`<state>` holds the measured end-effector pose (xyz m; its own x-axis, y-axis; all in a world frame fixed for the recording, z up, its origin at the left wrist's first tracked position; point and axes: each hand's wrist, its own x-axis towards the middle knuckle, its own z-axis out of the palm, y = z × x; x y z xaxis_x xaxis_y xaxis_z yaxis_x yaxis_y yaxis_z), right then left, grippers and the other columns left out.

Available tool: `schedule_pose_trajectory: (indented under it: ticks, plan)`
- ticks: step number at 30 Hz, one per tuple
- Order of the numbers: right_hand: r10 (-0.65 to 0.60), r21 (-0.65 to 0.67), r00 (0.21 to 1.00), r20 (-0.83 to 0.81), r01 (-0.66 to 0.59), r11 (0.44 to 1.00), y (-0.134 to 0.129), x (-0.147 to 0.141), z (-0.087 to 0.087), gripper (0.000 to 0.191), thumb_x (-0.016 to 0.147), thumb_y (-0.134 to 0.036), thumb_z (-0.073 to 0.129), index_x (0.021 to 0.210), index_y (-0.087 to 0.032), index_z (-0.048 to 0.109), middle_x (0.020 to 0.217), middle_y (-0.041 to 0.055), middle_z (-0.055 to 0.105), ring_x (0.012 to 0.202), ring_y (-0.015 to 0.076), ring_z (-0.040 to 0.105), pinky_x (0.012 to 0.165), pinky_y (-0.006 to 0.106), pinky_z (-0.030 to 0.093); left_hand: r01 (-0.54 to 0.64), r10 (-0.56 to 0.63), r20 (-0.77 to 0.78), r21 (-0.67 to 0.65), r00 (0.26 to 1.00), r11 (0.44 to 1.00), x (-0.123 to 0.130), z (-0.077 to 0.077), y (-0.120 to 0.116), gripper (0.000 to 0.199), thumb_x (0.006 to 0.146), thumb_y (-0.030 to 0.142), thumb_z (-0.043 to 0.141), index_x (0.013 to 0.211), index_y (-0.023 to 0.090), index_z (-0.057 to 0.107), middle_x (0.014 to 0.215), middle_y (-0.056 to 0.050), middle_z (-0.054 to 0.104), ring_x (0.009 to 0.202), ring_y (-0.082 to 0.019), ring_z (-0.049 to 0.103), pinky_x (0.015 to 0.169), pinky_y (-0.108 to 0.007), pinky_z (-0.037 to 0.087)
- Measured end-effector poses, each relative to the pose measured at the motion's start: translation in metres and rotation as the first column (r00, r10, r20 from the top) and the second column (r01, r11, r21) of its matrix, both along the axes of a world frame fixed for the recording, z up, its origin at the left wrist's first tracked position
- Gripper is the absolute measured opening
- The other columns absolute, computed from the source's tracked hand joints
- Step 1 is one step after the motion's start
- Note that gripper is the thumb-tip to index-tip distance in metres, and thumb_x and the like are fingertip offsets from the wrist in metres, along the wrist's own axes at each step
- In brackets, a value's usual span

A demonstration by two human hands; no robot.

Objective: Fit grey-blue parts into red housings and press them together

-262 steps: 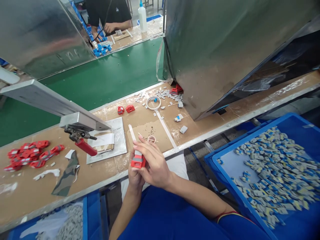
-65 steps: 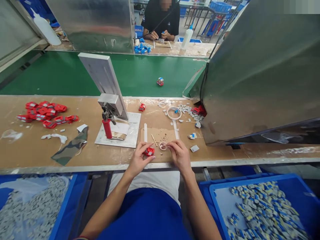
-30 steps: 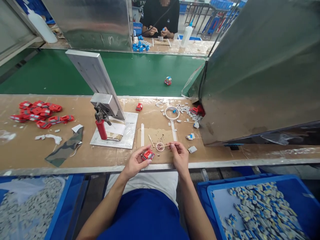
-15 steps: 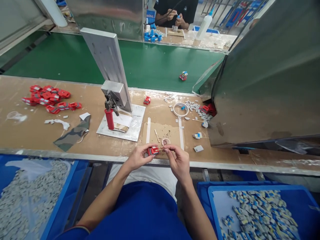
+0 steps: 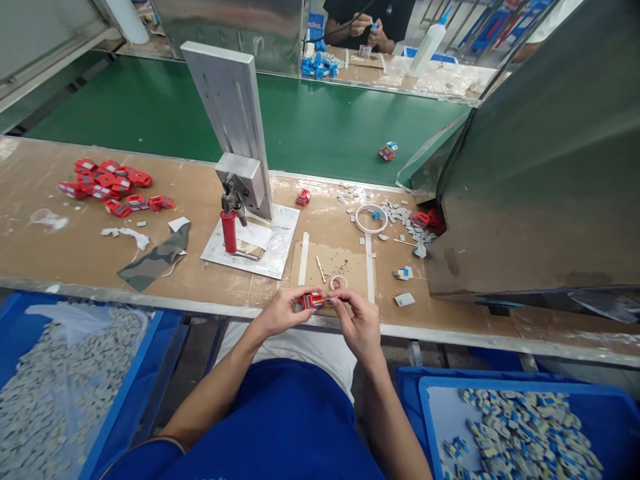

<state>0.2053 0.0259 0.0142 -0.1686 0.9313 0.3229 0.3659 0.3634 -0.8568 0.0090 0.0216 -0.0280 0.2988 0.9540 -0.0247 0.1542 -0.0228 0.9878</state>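
My left hand pinches a small red plastic part at the near edge of the brown workbench. My right hand holds a thin wooden stick, its tip against the red part. Just beyond my fingers a small round dish sits on a cardboard pad, with a second stick lying beside it.
A toggle press with a red handle stands on a white plate. Red parts lie piled at left, grey chips and a white ring at right. Blue bins of small parts flank my lap. Another person works beyond the green conveyor.
My right hand took the stick from the dish over to the red part, and both hands drew together at the bench edge. A small assembly on the conveyor drifted right.
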Motion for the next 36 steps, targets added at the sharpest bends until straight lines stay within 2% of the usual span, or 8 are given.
schedule_pose_trajectory:
  ticks: [8,13,19,23,30,32,36]
  plan:
    - [-0.017,0.057,1.000,0.010,0.016,0.998,0.004,-0.003,-0.002,0.015,0.099,-0.025,0.058,0.095,-0.025,0.073,0.090,0.0054,0.080,0.083,0.0211,0.077,0.078,0.032,0.062,0.018,-0.017,-0.008,0.094,1.000,0.995,-0.001,0.004,0.002,0.048,0.081,0.015,0.068,0.129,0.015,0.072,0.125,-0.014,0.076,0.113,-0.027,0.072,0.099,-0.036,0.056]
    - [-0.032,0.086,0.995,0.097,0.024,0.996,0.005,0.005,-0.002,0.017,0.101,-0.024,0.055,0.095,-0.026,0.071,0.088,0.0043,0.078,0.082,0.0208,0.076,0.074,0.031,0.060,0.021,-0.014,-0.066,0.115,0.998,0.993,-0.003,0.007,0.002,0.047,0.081,0.017,0.070,0.128,0.016,0.072,0.122,-0.013,0.077,0.108,-0.026,0.074,0.095,-0.036,0.058]
    - [0.006,0.104,0.989,0.148,-0.022,0.994,0.001,0.012,0.002,0.018,0.101,-0.020,0.054,0.096,-0.026,0.071,0.086,0.0040,0.077,0.080,0.0204,0.074,0.071,0.029,0.058,0.018,-0.007,-0.086,0.128,0.996,0.992,-0.002,0.006,0.001,0.046,0.081,0.017,0.069,0.127,0.015,0.072,0.119,-0.013,0.078,0.104,-0.025,0.074,0.092,-0.035,0.058]
    - [0.023,0.069,0.991,0.134,-0.033,0.997,-0.001,0.010,0.004,0.017,0.101,-0.022,0.055,0.095,-0.025,0.071,0.085,0.0040,0.077,0.078,0.0200,0.074,0.068,0.028,0.057,0.023,-0.012,-0.092,0.122,0.996,0.992,-0.002,0.006,0.000,0.046,0.081,0.017,0.068,0.127,0.014,0.072,0.120,-0.014,0.077,0.105,-0.026,0.074,0.092,-0.035,0.058]
    - [0.061,0.051,0.997,0.055,-0.064,0.997,-0.003,0.001,0.005,0.015,0.099,-0.019,0.058,0.095,-0.025,0.071,0.088,0.0033,0.079,0.080,0.0191,0.075,0.073,0.028,0.059,0.031,-0.021,-0.064,0.154,0.998,0.988,-0.002,0.005,0.000,0.043,0.084,0.019,0.068,0.126,0.014,0.072,0.121,-0.014,0.077,0.108,-0.026,0.073,0.096,-0.036,0.057]
    - [0.013,0.041,1.000,0.027,-0.014,0.999,-0.001,0.007,0.004,0.013,0.098,-0.020,0.060,0.095,-0.025,0.072,0.088,0.0037,0.078,0.081,0.0194,0.075,0.075,0.029,0.059,0.024,-0.015,-0.060,0.158,0.998,0.987,-0.003,0.003,0.000,0.044,0.084,0.018,0.068,0.128,0.013,0.071,0.122,-0.015,0.076,0.110,-0.026,0.072,0.097,-0.037,0.056]
    - [-0.222,0.087,0.974,-0.052,0.225,0.970,0.009,0.026,-0.005,0.010,0.097,-0.024,0.063,0.093,-0.023,0.072,0.093,0.0057,0.075,0.090,0.0217,0.072,0.082,0.036,0.057,0.005,-0.001,-0.024,0.167,1.000,0.986,-0.003,0.000,0.001,0.046,0.084,0.017,0.068,0.129,0.012,0.071,0.131,-0.018,0.070,0.121,-0.028,0.068,0.106,-0.039,0.052]
